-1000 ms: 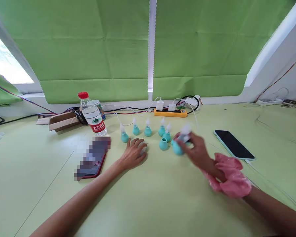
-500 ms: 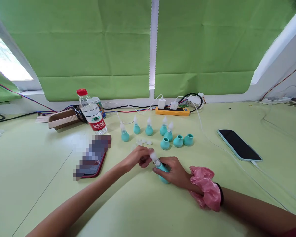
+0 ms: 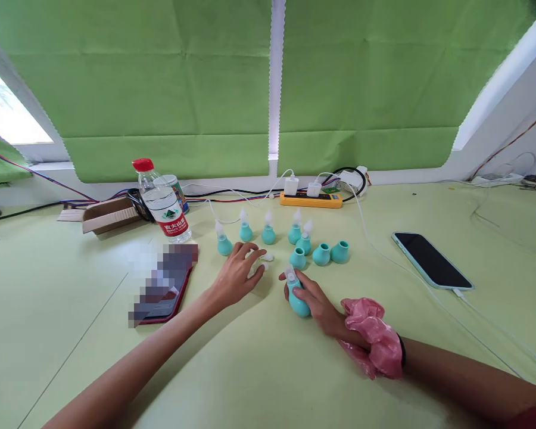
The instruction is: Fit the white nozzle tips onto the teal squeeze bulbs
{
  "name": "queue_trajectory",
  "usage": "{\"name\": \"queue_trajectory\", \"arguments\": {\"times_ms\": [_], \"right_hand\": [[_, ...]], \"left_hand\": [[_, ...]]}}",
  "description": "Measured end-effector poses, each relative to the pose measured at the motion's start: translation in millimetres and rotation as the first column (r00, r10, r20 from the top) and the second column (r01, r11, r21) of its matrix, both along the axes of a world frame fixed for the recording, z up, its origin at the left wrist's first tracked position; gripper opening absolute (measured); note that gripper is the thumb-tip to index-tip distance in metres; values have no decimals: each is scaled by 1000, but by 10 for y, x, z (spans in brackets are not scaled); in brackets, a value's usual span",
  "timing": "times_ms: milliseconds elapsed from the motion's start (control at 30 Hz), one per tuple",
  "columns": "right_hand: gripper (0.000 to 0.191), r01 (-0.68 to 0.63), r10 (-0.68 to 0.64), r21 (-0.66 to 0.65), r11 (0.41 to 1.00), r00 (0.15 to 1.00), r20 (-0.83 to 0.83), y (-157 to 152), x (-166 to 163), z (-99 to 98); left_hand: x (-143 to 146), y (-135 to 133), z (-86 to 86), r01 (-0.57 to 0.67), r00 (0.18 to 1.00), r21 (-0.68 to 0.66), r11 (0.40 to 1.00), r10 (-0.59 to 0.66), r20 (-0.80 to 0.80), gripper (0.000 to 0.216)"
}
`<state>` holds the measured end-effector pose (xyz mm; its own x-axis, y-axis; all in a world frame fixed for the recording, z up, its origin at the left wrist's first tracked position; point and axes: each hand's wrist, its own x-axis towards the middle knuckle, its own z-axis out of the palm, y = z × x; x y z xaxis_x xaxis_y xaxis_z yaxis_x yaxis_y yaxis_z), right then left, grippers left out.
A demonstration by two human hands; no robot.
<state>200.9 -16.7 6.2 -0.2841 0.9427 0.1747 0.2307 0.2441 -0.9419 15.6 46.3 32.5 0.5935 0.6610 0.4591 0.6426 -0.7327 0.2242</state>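
Note:
My right hand is wrapped round the teal bulb of a nasal aspirator, held nearly upright with its clear top piece pointing away from me. My left hand hovers palm down with fingers spread over small whitish plastic pieces, partly covering them. Whether its fingertips touch any piece, I cannot tell. Beyond the hands stand several assembled aspirators with pointed clear tips, one nearest the left hand. Three teal bulbs with open necks, among them the middle one, sit ahead of my right hand.
A phone in a red case and a water bottle are on the left, near an open cardboard box. An orange power strip lies at the back. A charging phone trails a white cable on the right.
My left hand has let go of the aspirator's tip, moved left and away from me, and spread over the small pieces. My right hand keeps the bulb, now more upright.

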Motion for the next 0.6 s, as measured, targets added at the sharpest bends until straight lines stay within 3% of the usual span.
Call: {"name": "queue_trajectory", "arguments": {"times_ms": [100, 200, 367, 600], "right_hand": [[20, 18, -18, -39, 999, 1000, 4, 6, 5, 9], [20, -27, 21, -96, 995, 998, -59, 18, -7, 21], [22, -159, 114, -205, 966, 970, -212, 19, -30, 38], [25, -69, 49, -177, 982, 992, -115, 2, -46, 38]], "left_hand": [[70, -128, 76, 153, 982, 88, 984, -161, 101, 25], [136, -218, 100, 230, 964, 166, 959, -248, 96, 20], [188, -205, 38, 223, 949, 215, 951, -263, 176, 12], [222, -208, 29, 198, 930, 145, 969, -233, 284, 14]]}}
